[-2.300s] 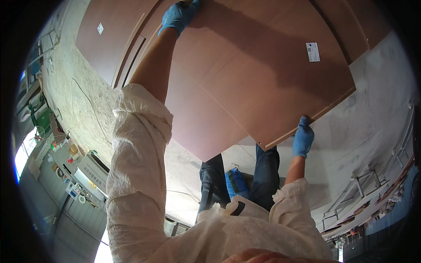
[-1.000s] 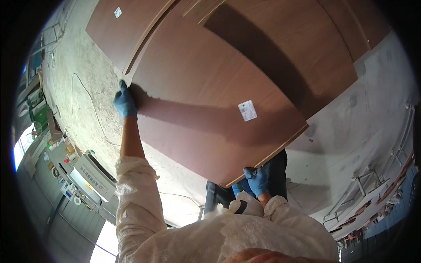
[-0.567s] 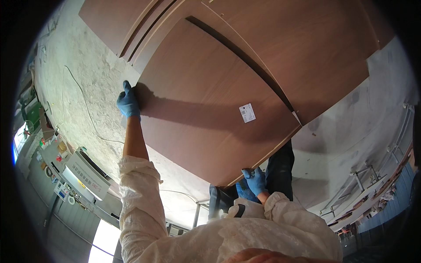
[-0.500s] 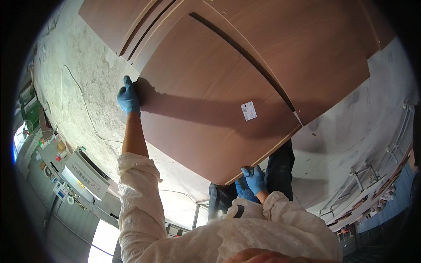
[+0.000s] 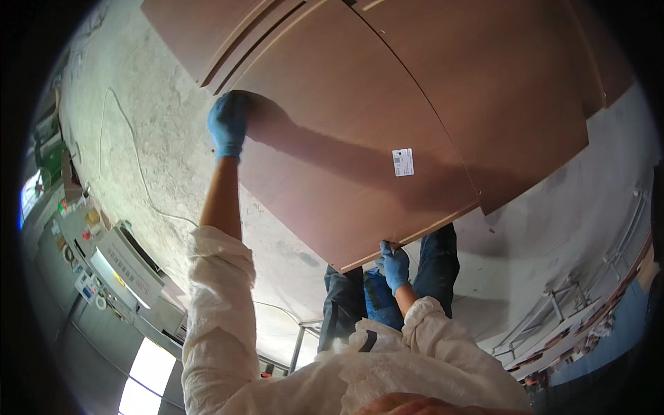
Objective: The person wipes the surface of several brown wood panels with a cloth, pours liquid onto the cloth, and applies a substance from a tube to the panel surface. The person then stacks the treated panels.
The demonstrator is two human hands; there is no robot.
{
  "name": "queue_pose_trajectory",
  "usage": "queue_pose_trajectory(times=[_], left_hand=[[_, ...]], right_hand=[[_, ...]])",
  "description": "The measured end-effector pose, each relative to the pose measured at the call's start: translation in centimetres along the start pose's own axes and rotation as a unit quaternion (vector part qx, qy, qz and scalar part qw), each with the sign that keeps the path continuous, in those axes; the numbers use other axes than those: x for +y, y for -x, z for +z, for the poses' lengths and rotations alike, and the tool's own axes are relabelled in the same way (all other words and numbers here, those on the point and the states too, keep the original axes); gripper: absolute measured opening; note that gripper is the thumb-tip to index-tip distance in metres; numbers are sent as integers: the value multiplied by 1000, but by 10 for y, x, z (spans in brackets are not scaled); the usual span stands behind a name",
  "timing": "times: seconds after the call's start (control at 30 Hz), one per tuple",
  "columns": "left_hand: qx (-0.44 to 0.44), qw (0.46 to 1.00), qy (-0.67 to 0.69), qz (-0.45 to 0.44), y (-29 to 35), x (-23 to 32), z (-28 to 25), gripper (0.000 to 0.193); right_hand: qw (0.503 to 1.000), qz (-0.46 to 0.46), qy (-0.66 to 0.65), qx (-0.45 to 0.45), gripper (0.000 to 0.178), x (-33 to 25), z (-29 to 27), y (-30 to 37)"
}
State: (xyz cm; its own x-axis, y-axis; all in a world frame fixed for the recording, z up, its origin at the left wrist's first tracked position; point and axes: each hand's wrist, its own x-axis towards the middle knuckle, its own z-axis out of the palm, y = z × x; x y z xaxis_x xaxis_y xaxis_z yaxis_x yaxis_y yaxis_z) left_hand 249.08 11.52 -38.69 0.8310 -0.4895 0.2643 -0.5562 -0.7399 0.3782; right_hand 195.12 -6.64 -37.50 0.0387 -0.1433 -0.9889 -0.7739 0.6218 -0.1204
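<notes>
A large reddish-brown wooden panel (image 5: pixel 332 180) with a white label (image 5: pixel 402 162) lies in front of me, its near edge level with my legs. My left hand (image 5: pixel 228 126), in a blue glove, is closed on the panel's left edge near its far corner; its fingers are partly hidden. At the near edge my right hand (image 5: pixel 393 266), gloved too, grips the rim with the thumb on top. Along its right side the panel lies close against another brown panel (image 5: pixel 512 104), with a thin dark seam between them.
Beyond the far left corner lies another brown board (image 5: pixel 200 34), with narrow strips (image 5: pixel 259 45) beside it. A pale cable (image 5: pixel 131 145) runs over the grey floor (image 5: pixel 166 104) at left. A white machine (image 5: pixel 128 266) stands at lower left, metal racks (image 5: pixel 553 304) at right.
The labelled panel has shifted away from me and turned slightly, and the wide gap along its right side has narrowed to a seam. Both hands moved with it, my left one farther forward and right.
</notes>
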Motion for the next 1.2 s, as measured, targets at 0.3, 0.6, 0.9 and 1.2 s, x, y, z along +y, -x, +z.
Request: queue_pose_trajectory(times=[0.3,0.6,0.9,1.2], left_hand=[[86,922,73,-371,-4,54,-12,37],[73,992,-93,51,-94,47,-91,24],[-28,729,292,-619,135,-7,-79,44],[51,501,521,-690,196,3,-19,73]], right_hand=[[996,74,-32,-47,60,-27,-10,6],[990,106,-48,-75,66,-47,-22,9],[949,-157,-181,205,67,-118,-142,-15],[927,-221,-217,212,63,-223,-170,-66]])
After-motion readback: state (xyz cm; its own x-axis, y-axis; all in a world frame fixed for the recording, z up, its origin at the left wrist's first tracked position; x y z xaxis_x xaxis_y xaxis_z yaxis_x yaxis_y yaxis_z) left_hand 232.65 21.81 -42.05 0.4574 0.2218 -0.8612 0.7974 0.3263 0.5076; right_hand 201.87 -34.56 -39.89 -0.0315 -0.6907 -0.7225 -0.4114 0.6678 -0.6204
